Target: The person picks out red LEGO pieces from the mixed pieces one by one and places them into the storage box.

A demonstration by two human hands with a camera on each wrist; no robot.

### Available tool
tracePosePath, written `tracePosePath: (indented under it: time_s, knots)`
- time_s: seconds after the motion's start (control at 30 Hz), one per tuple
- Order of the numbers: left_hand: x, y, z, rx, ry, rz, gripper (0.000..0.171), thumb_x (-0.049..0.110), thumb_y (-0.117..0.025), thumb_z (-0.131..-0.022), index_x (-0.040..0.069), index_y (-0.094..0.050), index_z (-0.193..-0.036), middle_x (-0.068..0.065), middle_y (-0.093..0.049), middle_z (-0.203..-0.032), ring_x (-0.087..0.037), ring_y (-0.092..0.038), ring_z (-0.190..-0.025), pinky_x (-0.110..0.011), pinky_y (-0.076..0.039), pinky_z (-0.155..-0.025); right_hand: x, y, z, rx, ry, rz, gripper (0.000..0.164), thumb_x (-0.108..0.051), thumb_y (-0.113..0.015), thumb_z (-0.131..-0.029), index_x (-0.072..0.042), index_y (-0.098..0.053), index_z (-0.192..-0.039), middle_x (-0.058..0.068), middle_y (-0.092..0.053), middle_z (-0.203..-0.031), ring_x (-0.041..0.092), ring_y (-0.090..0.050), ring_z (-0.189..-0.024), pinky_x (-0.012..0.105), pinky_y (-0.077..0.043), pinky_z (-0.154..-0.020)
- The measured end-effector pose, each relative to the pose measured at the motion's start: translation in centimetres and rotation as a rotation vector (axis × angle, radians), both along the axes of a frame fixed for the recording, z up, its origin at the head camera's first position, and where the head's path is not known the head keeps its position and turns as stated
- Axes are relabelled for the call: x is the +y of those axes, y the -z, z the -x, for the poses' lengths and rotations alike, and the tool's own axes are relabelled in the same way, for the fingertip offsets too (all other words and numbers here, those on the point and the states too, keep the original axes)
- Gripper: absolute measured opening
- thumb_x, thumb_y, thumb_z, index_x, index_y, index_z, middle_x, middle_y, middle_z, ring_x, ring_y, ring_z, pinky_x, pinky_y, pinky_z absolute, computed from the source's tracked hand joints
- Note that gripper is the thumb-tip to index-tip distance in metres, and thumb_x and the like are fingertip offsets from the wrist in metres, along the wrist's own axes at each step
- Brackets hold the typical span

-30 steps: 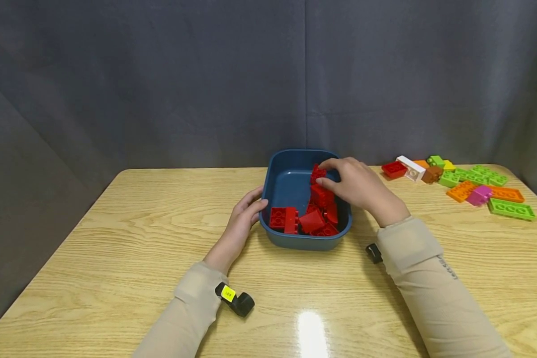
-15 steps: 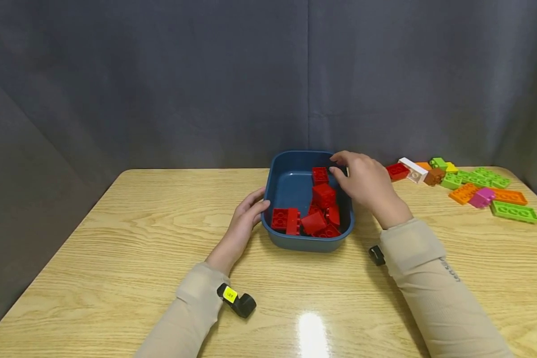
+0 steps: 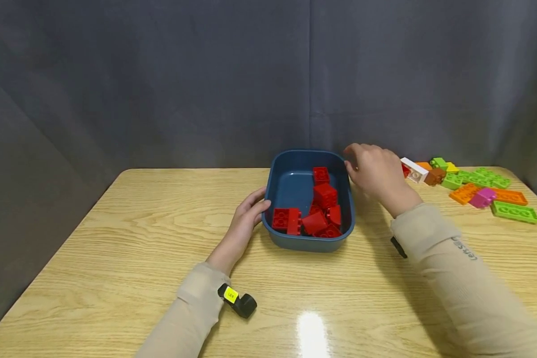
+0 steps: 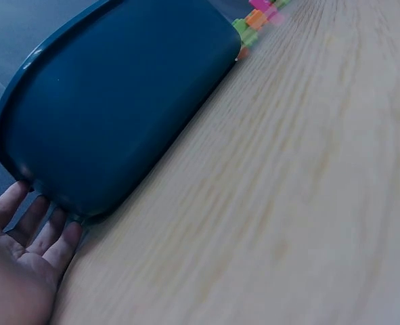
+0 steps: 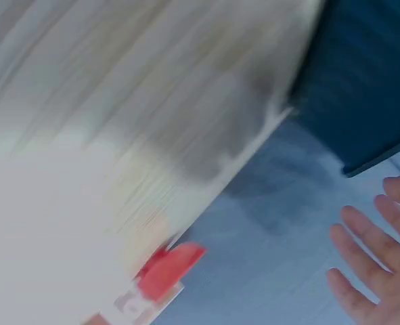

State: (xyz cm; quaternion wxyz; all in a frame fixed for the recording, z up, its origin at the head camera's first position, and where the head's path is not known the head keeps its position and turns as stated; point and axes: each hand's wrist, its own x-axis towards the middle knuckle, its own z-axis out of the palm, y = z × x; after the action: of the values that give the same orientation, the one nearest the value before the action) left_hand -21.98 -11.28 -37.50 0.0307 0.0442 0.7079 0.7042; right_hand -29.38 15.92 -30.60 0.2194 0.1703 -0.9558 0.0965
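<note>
A dark blue plastic bin (image 3: 309,243) stands on the table with several red toy bricks (image 3: 325,195) inside, mostly along its right side and near end. My left hand (image 3: 239,221) holds the bin's left side, its thumb at the rim; in the left wrist view its fingers (image 4: 64,244) touch the outer wall. Just past the right rim, my right hand (image 3: 379,171) is in the air with nothing in it. Its fingers (image 5: 369,254) show extended and spread in the right wrist view, apart from the bin. One loose red brick (image 3: 405,171) is partly hidden behind this hand.
Loose bricks lie at the table's (image 3: 130,233) far right: a white one (image 3: 414,170), a brown one (image 3: 435,176), a magenta one (image 3: 483,198), and several green (image 3: 514,212) and orange ones (image 3: 464,193). A dark grey curtain (image 3: 215,89) hangs behind the table.
My right hand has let go of a red brick at the far right inside the bin, then moved right over the rim toward the loose bricks. My left hand stays at the bin.
</note>
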Motion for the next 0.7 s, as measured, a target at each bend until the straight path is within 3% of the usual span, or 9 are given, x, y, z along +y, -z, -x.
tracePosePath:
  time_s: [0.33, 0.5, 0.7]
  knots:
    - [0.0, 0.0, 0.0, -0.002, 0.007, -0.004, 0.047, 0.028, -0.049, -0.093, 0.015, -0.045, -0.139, -0.006, -0.041, -0.148, -0.023, -0.047, -0.126, -0.047, -0.034, -0.113, 3.6, 1.7, 1.8, 0.221, -0.116, -0.248, 0.02, -0.014, -0.061, -0.079, -0.003, -0.066, -0.094, 0.016, -0.073, -0.084, 0.034, -0.063, -0.075, 0.048, -0.052, -0.061]
    - [0.0, -0.1, 0.0, 0.0, 0.003, 0.008, 0.048, 0.029, -0.049, -0.093, 0.015, -0.045, -0.139, -0.006, -0.042, -0.147, -0.023, -0.048, -0.125, -0.046, -0.035, -0.113, 5.3, 1.8, 2.2, 0.24, -0.123, -0.331, 0.022, -0.013, -0.064, -0.076, -0.003, -0.068, -0.096, 0.015, -0.074, -0.085, 0.033, -0.063, -0.074, 0.045, -0.051, -0.058]
    - [-0.1, 0.0, 0.1, 0.001, 0.003, 0.003, 0.047, 0.028, -0.048, -0.094, 0.015, -0.045, -0.139, -0.006, -0.043, -0.147, -0.023, -0.048, -0.125, -0.046, -0.035, -0.113, 6.5, 1.9, 2.5, 0.236, -0.153, -0.352, 0.022, -0.013, -0.062, -0.076, -0.002, -0.068, -0.095, 0.016, -0.073, -0.083, 0.033, -0.064, -0.073, 0.046, -0.054, -0.062]
